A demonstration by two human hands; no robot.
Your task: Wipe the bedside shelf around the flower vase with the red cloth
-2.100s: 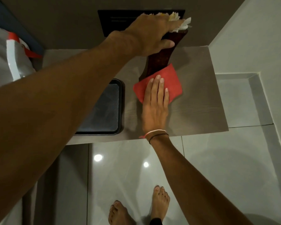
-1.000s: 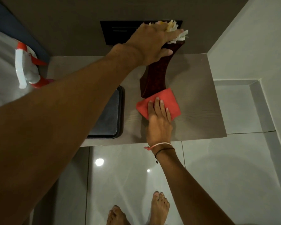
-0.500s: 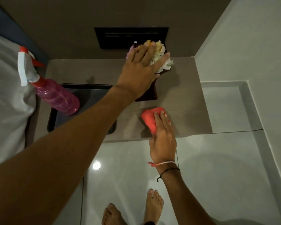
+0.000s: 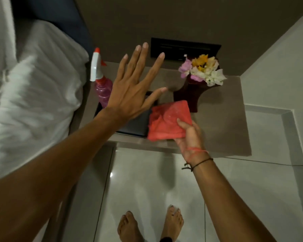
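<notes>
Your red cloth is folded into a rough square and held up off the bedside shelf, over its front part, with its far corner just in front of the foot of the flower vase. Your right hand grips it by the near right corner, thumb on top and the other fingers curled beneath, palm turned up; two thin bands, one red and one black, circle that wrist.

The vase is dark and wooden-looking, flaring at the base, and stands upright toward the back right of the shelf with pink, yellow and white flowers in its top. Nothing touches it.

Your left hand is spread wide, all five fingers splayed and straight, palm facing down, holding nothing. It floats above the left part of the shelf, over a dark tray whose near edge shows beneath the cloth.

Behind that hand a pink spray bottle with a white trigger head stands at the shelf's left edge, beside the white bedding. A black panel is set in the wall behind.
</notes>
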